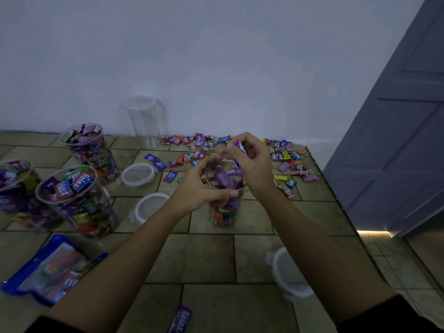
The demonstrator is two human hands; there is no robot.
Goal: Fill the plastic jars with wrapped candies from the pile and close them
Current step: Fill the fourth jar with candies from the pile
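I see the left hand [199, 188] gripping the clear, round plastic jar [224, 213] (crinkly wrappers [225, 181] inside). The right hand [253, 165] pinches a glossy purple candy [240, 145] above its rim.

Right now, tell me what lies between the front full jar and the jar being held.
One clear lid, lying flat; the head view shows it.

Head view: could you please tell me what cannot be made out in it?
All in the head view.
Held jar: left hand and right hand, pinching a purple candy, partly cover its mouth; fill level unclear.
Leftmost jar: cut off by the frame's left edge.
Lid: partly behind the right forearm.
Blue bag: blurred, contents unclear.
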